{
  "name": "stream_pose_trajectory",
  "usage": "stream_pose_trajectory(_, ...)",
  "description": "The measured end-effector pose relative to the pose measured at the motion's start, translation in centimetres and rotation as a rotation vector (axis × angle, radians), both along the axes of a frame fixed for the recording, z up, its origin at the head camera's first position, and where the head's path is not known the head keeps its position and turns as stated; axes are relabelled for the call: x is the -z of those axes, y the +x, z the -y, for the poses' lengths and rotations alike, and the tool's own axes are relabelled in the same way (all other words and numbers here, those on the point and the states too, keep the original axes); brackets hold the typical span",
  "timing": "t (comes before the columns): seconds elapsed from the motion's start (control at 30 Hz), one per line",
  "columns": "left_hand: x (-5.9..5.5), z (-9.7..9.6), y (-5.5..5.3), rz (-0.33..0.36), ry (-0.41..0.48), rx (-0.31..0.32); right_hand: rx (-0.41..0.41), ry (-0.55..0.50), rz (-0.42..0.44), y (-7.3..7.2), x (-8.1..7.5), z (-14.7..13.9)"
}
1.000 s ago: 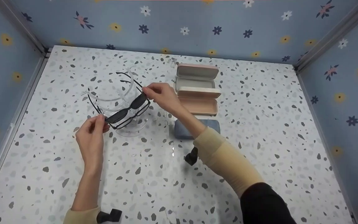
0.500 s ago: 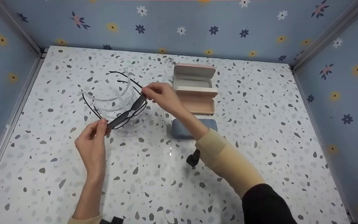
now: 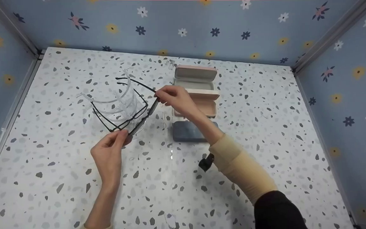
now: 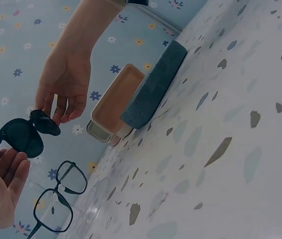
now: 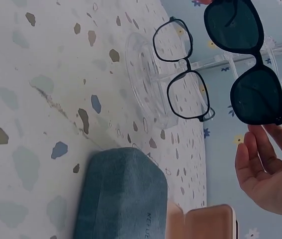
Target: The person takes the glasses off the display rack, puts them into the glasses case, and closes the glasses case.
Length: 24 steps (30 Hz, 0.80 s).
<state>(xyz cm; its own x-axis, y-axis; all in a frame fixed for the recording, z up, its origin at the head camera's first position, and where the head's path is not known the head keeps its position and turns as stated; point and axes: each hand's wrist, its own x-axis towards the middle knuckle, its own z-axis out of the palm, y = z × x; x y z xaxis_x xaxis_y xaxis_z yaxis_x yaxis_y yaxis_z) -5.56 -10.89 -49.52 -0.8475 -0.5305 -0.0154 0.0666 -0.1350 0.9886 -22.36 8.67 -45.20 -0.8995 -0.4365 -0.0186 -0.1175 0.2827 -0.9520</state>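
Note:
A pair of black sunglasses (image 3: pixel 141 123) is held between my two hands, temples spread toward the far side. My left hand (image 3: pixel 110 156) pinches one end of the frame with thumb and fingers. The other end is pinched by my right hand (image 3: pixel 178 98). Dark lenses (image 5: pixel 257 95) show fully in the right wrist view. Close beneath and behind them, black-rimmed clear glasses (image 5: pixel 184 63) sit on a transparent display stand (image 5: pixel 140 74) with curved arms. In the head view, the sunglasses overlap the lower part of the stand.
A closed blue glasses case (image 3: pixel 187 131) lies right of the stand, partly behind my right forearm. Beyond it, an open case with peach lining (image 3: pixel 206 108) and an open case with grey lining (image 3: pixel 195 74) stand in line. Flowered walls (image 3: pixel 183 19) bound the speckled table (image 3: pixel 249 152).
Both hands have moved right with the sunglasses, which have come away from over the clear glasses and turned more edge-on. The clear glasses remain on the stand.

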Motion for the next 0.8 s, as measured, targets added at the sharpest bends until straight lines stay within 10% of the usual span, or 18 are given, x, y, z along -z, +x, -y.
stream_pose_trajectory(0.8,0.4,-7.3,-1.1,0.012,-0.001,0.223,0.148,-0.044,0.044,-0.6,-0.7,-7.3)
